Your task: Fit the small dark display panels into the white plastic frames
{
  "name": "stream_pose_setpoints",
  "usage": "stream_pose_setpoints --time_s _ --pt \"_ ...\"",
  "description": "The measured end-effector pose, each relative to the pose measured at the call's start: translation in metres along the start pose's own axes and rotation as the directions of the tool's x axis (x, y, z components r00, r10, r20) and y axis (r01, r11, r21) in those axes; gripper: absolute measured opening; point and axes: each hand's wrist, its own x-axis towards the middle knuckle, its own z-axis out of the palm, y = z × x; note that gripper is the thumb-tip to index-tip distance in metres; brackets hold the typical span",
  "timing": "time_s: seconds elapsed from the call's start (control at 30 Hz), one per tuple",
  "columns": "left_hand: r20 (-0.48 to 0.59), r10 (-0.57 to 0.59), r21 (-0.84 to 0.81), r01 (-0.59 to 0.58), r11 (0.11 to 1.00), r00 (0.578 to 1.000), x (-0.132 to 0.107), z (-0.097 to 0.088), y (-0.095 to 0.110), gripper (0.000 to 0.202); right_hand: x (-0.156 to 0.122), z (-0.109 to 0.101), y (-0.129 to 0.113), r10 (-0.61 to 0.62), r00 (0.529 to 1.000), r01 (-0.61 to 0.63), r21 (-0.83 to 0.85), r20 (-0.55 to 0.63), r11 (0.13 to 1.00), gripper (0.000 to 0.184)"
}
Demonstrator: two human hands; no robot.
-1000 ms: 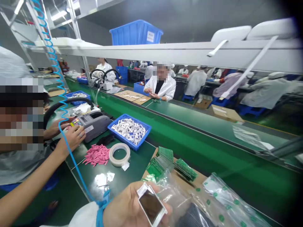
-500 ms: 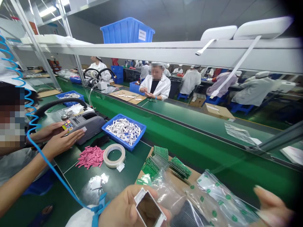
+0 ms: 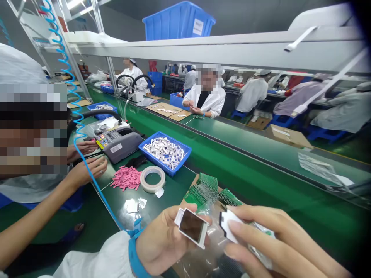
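My left hand [image 3: 165, 241] grips a small display screen [image 3: 191, 227] with a dark glass face and a white frame, tilted toward me. A blue wrist strap [image 3: 136, 255] with a cord circles that wrist. Just to the right, my right hand [image 3: 269, 235] pinches a small white flat piece with a black edge [image 3: 228, 227] between thumb and fingers. A short gap separates this piece from the screen. Below both hands lie clear plastic bags [image 3: 203, 255], partly covered by them. Behind them stand rows of green circuit boards [image 3: 204, 189] on cardboard.
A tape roll [image 3: 152, 179], pink strips [image 3: 126, 178] and a blue tray [image 3: 187, 156] of white parts lie to the left. A co-worker's hands [image 3: 87, 168] are beside a grey tape dispenser [image 3: 123, 143]. A shelf [image 3: 232, 48] crosses above; another worker [image 3: 205, 96] sits opposite.
My right hand has come in from the far right, now showing the white piece beside the screen. The view has shifted left. The co-worker's hands have drawn back from the dispenser.
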Motion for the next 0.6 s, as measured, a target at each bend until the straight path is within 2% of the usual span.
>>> stream_pose_setpoints --time_s 0.17,0.23,0.4,0.5,0.6 --pt "0.022 0.018 -0.033 -0.018 0.999 1.0 0.0 -0.005 0.002 0.036 -0.014 0.0 0.01 0.049 0.997 -0.048 0.014 -0.066 0.999 0.021" --pt "0.016 0.015 -0.06 -0.014 0.998 1.0 0.0 -0.005 0.002 0.036 -0.013 0.001 0.008 0.034 0.998 -0.033 0.015 -0.051 0.999 0.019" --pt "-0.02 -0.01 -0.085 0.009 0.996 1.0 0.0 -0.002 0.005 0.035 0.007 0.016 -0.013 -0.007 1.0 0.005 0.09 0.029 0.996 0.015" --pt "-0.056 -0.01 -0.07 0.006 0.998 0.998 -0.001 -0.001 0.006 0.034 0.018 0.028 -0.03 0.068 0.997 -0.074 0.146 0.045 0.987 0.005" --pt "-0.066 0.004 -0.061 -0.008 0.998 0.998 -0.002 -0.002 0.006 0.035 0.021 0.036 -0.041 0.149 0.988 -0.152 0.159 0.032 0.975 0.007"
